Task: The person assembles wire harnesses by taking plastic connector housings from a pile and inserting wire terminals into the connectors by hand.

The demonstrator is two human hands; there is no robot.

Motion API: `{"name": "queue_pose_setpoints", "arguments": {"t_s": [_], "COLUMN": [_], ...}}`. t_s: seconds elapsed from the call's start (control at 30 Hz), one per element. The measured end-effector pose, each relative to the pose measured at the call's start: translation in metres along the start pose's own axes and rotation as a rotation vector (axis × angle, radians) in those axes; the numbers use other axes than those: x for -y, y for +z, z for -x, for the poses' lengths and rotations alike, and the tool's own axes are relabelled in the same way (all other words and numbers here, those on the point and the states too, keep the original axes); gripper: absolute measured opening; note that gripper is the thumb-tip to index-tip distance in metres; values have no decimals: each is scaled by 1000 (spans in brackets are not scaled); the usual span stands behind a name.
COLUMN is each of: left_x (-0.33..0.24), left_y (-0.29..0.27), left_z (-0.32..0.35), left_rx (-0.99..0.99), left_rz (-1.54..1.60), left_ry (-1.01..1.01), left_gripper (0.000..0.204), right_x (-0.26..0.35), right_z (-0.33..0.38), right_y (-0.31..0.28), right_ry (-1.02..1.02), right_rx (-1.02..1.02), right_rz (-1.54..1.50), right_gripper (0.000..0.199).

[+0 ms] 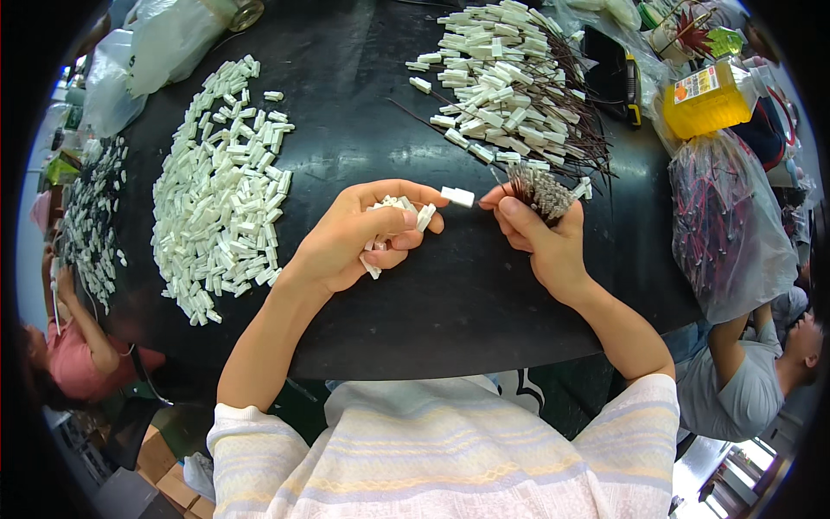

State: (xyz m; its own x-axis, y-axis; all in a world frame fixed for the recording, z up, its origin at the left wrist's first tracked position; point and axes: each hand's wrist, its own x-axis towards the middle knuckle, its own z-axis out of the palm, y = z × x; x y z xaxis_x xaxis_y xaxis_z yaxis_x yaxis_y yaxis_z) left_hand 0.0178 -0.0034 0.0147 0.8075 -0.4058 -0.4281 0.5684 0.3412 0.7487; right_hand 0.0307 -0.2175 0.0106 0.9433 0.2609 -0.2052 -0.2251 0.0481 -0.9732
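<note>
My left hand [359, 233] cups several small white plastic connector housings and pinches one white housing [457, 196] at its fingertips. My right hand [540, 229] grips a bundle of dark wires with metal terminals [540, 189], its thumb and forefinger meeting the pinched housing. Both hands hover over a round black table [363, 147].
A large pile of loose white housings [225, 190] lies left. A heap of housings with dark wires attached [506, 82] lies at the back right. A clear bag of red wires [726, 225], a yellow bottle [705, 104] and plastic bags sit around the rim. Other people sit at lower left and lower right.
</note>
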Motion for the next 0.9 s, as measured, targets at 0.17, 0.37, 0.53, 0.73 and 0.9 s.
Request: {"name": "queue_pose_setpoints", "arguments": {"t_s": [0.17,0.37,0.53,0.73,0.9], "left_x": [-2,3,10,11,12], "left_y": [-3,-1,-1,10,13], "left_z": [4,3,3,2,2], "left_rx": [-6,-35,-14,-104,-145], "left_rz": [34,61,146,158,199], "left_ry": [8,108,159,136,179], "left_gripper": [23,16,14,13,11], "right_x": [2,2,-2,-5,-8], "right_z": [-1,-2,-1,0,0], "right_y": [5,5,6,6,7], "right_ry": [-20,-105,-90,-306,-296], "right_rx": [92,130,145,110,114], "right_rz": [33,122,155,340,389], "right_gripper": [10,6,9,16,18]}}
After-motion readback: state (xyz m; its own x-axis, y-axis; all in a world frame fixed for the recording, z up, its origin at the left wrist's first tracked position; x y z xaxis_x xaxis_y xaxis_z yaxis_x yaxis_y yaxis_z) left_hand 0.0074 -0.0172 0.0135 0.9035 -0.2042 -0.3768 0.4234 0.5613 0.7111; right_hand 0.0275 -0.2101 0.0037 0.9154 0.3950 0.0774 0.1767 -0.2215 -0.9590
